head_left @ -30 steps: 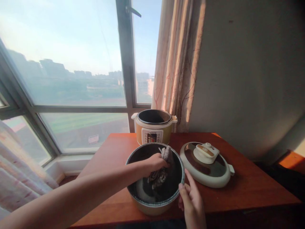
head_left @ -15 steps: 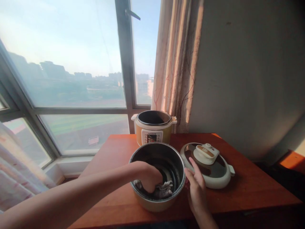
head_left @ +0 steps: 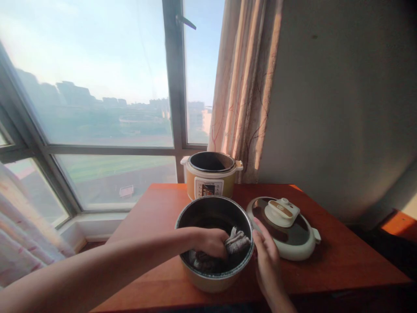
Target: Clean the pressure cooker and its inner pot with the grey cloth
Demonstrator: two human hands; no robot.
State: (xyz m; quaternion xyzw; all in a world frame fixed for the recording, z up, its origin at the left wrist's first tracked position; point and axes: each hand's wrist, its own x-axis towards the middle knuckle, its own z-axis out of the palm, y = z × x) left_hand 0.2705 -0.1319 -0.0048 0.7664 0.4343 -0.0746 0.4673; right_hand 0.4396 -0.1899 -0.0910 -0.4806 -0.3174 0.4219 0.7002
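Note:
A round inner pot (head_left: 208,280) with a dark inside stands at the near edge of the red-brown table (head_left: 342,265). My left hand (head_left: 210,241) reaches inside it, fingers closed on a grey striped cloth (head_left: 239,242) pressed against the pot's right inner wall. My right hand (head_left: 267,261) rests flat against the outside of the pot's right rim, fingers spread.
Behind the pot stands the yellow and white cooker body (head_left: 211,174), without its lid. The cooker's round lid (head_left: 283,226) lies on the table to the right. A large window (head_left: 97,108) and a curtain (head_left: 243,87) are behind; a grey wall is to the right.
My left hand and the cloth swept from the far inner wall down to the near side, then across to the right inner wall. My right hand moved up against the rim.

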